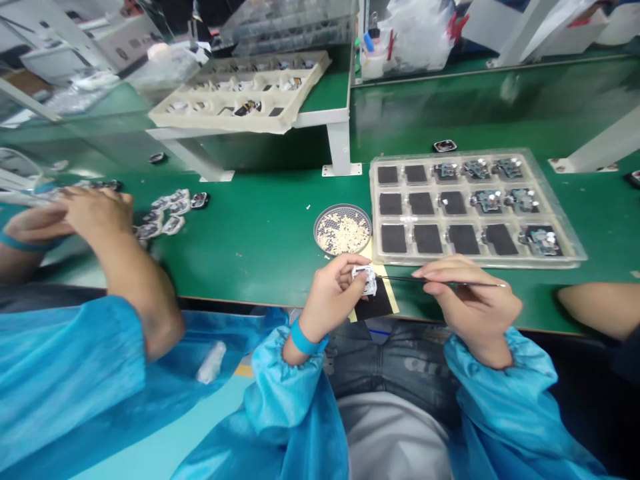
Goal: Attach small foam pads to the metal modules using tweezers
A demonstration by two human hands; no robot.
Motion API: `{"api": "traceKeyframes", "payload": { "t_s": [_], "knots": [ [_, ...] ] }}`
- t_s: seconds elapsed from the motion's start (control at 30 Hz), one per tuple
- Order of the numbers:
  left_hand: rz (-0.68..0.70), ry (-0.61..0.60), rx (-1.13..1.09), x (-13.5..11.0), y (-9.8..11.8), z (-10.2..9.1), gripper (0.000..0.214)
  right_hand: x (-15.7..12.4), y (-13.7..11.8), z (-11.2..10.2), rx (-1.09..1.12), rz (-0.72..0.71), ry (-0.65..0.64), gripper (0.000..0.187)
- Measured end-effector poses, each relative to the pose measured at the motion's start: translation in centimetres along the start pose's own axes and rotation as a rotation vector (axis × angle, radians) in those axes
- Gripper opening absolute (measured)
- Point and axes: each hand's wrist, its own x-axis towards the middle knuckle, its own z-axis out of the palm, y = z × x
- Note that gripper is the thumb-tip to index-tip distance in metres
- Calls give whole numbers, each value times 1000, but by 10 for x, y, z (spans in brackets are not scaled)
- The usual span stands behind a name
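My left hand [336,293] is closed round a small white plastic frame [369,280], its thumb across the front. Pinched in the fingers of my right hand [470,300] is a pair of thin dark tweezers [400,278], with the tip at the frame's right edge. Whether the tip holds anything is too small to make out. Just behind my left hand stands a round grey dish [317,241] holding many tiny cream-coloured pieces [345,233]. A black pad [375,303] on yellow paper [391,293] lies under the white frame at the table edge.
A clear compartment tray [480,262] with black foam pads and several circuit boards lies behind my right hand. At left, a co-worker's hands [95,210] work near several white-and-black parts [173,203]. A cream tray [220,123] sits on a raised shelf. Another person's arm [600,303] enters at right.
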Motion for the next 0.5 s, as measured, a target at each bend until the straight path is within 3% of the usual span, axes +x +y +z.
{"api": "traceKeyframes", "payload": {
  "t_s": [0.13, 0.5],
  "knots": [
    [-2, -3, 1, 1, -1, 1, 27, 1, -1, -1, -44, -64, -95, 37],
    [-9, 6, 85, 1, -2, 0, 28, 2, 0, -1, -73, -82, -125, 35]
  ]
}}
